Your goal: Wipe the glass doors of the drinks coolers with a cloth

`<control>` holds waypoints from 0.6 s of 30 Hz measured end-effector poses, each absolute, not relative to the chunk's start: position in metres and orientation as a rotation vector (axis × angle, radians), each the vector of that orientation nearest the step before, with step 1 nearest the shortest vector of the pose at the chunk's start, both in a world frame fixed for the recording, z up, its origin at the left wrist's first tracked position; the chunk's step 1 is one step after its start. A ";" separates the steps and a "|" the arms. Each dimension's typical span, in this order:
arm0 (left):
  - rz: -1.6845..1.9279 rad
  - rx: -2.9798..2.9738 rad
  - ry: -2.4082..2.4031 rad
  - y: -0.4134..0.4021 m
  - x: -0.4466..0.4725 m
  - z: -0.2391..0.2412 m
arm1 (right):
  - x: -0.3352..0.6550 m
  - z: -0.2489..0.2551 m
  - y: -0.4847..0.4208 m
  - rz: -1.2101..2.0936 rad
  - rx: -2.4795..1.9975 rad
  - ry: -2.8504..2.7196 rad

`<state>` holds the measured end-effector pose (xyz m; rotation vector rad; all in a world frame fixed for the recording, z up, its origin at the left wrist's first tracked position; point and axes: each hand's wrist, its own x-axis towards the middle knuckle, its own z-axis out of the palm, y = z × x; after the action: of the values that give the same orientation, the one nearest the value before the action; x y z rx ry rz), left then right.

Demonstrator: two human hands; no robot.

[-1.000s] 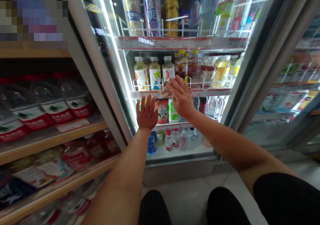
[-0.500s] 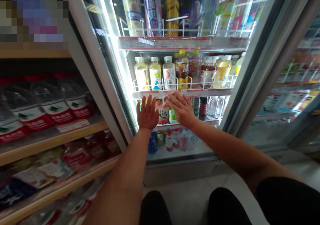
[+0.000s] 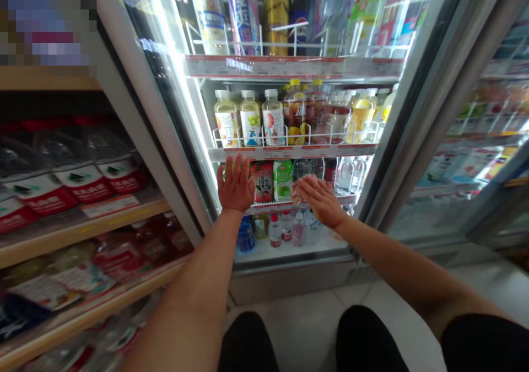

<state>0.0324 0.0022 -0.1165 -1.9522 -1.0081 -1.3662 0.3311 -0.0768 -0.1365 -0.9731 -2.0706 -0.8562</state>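
Note:
In the head view, a glass door point(image 3: 289, 253) of a lit drinks cooler stands in front of me. My left hand point(image 3: 235, 190) is open, its fingers spread and palm toward the glass at the door's left side. Lower and to the right, my right hand point(image 3: 322, 198) lies over a crumpled pale pink cloth point(image 3: 298, 191), which shows past its fingertips and seems pressed to the glass. Most of the cloth is hidden by the fingers. Behind the glass between my hands are a red carton point(image 3: 263, 182) and a green-and-white carton point(image 3: 283, 180).
Cooler shelves hold bottled teas point(image 3: 250, 119), tall cans point(image 3: 276, 19) and small bottles point(image 3: 275, 231). On the left, a wooden shelf point(image 3: 82, 226) carries large red-labelled water bottles point(image 3: 78, 176). A metal door frame point(image 3: 417, 113) runs along the right. My knees point(image 3: 250, 341) are below, above the tiled floor.
My right hand has moved right and slightly down with the cloth, away from my left hand. My left hand keeps its place on the glass, while the view has shifted slightly.

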 end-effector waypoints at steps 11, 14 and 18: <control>-1.356 -1.897 -1.010 0.001 0.034 -0.115 | 0.376 -0.138 -0.076 -0.833 -1.041 -1.794; -1.360 -1.871 -1.006 0.001 0.034 -0.115 | 0.382 -0.162 -0.081 -0.806 -1.020 -1.904; -1.369 -1.883 -0.997 0.002 0.033 -0.116 | 0.383 -0.150 -0.077 -0.809 -0.945 -1.886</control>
<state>0.0332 0.0017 -0.1157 -1.8828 -0.9973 -1.3693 0.3835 -0.0775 -0.1502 -0.9453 -1.8865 -0.8086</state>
